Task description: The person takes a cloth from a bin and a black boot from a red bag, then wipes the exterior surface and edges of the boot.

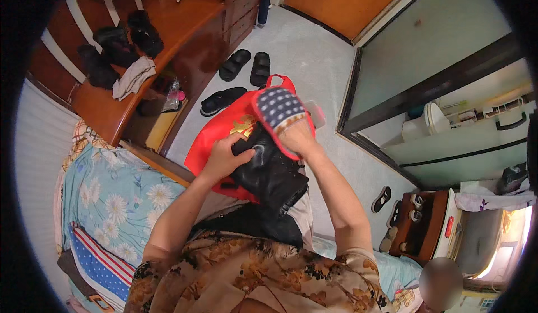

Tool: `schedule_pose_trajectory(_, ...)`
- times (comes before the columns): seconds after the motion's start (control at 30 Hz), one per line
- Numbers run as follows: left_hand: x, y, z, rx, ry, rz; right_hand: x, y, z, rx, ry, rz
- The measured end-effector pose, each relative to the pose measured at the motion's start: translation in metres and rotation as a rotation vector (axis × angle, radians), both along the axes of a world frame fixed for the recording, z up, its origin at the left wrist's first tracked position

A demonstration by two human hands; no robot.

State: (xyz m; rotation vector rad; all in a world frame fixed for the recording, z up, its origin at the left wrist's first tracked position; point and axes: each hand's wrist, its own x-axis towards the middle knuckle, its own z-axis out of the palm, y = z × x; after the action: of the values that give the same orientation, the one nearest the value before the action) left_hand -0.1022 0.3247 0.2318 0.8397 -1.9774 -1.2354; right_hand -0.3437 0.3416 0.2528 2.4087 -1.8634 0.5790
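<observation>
A black leather boot [269, 170], or a boot-like leather piece, lies on a red bag [206, 145] over my lap. Its lower end has a fuzzy edge. My left hand [225, 155] grips its left side, thumb and forefinger spread across the leather. Over my right hand [298, 138] is a dark blue polka-dot fabric mitt [279, 105] with a pink-red border; it could also be a slipper. The fingers inside it are hidden. The mitt is above the boot's right side and covers part of the bag; contact with the leather cannot be made out.
Black slippers [260, 68] and another dark shoe [222, 100] are on the floor ahead. Several black items [115, 46] and a beige cloth [134, 77] sit on the wooden bench [185, 31]. A floral bed [113, 195] is at left, a shoe rack [424, 224] at right.
</observation>
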Motion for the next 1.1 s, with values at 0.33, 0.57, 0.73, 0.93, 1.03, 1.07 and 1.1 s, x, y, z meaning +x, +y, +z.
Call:
schedule_pose_trajectory(0.33, -0.001, 0.002, 0.001, 0.011, 0.023, 0.003, 0.017, -0.005, -0.007, -0.12, -0.041, 0.002)
schedule_pose_trajectory(0.57, -0.004, 0.001, 0.0, -0.009, -0.012, 0.004, -0.02, -0.019, -0.011, -0.001, -0.099, -0.121)
schedule_pose_trajectory(0.73, -0.001, 0.003, -0.001, -0.001, -0.003, 0.014, 0.036, 0.003, -0.009, 0.004, 0.022, 0.045)
schedule_pose_trajectory(0.93, -0.003, 0.0, -0.001, 0.006, -0.019, 0.013, -0.009, -0.022, 0.015, 0.245, 0.001, -0.184)
schedule_pose_trajectory(1.03, -0.001, 0.002, 0.0, 0.03, -0.002, -0.01, 0.03, -0.007, 0.0, 0.045, 0.098, -0.014)
schedule_pose_trajectory(1.07, -0.003, 0.001, -0.001, 0.011, 0.03, -0.015, 0.035, -0.004, 0.0, 0.043, 0.099, 0.039)
schedule_pose_trajectory(1.1, -0.003, 0.001, -0.001, -0.01, 0.067, -0.021, 0.039, -0.002, 0.006, 0.039, 0.104, 0.09)
